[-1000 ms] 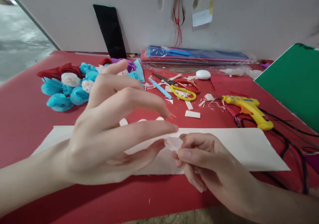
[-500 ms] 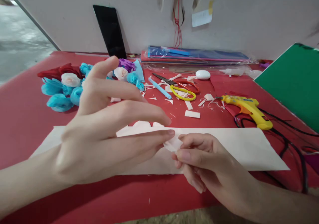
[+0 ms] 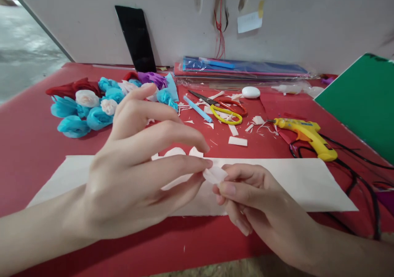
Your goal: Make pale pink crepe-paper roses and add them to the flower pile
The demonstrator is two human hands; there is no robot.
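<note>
A small, pale pink-white paper petal [image 3: 216,174] is held up over a long pale paper strip [image 3: 295,182]. The thumb and fingers of my right hand [image 3: 258,199] pinch its lower right side. From the left, my left hand [image 3: 144,166] has its thumb and index finger closed on the petal's left edge. Its other fingers are raised and bent, apart from the petal. More cut paper petals [image 3: 175,151] lie at the strip's far edge, partly covered by my left hand.
Blue, white, red and purple paper flowers [image 3: 99,118] lie at the left. Yellow-and-red-handled scissors [image 3: 226,113], a blue pen [image 3: 198,109] and paper scraps [image 3: 238,141] sit beyond the strip. A yellow glue gun [image 3: 308,134] with black cable lies right, near a green board [image 3: 363,100].
My left hand has shifted slightly right, and its index finger and thumb have come onto the petal. More of the petal now shows. My right hand has hardly moved.
</note>
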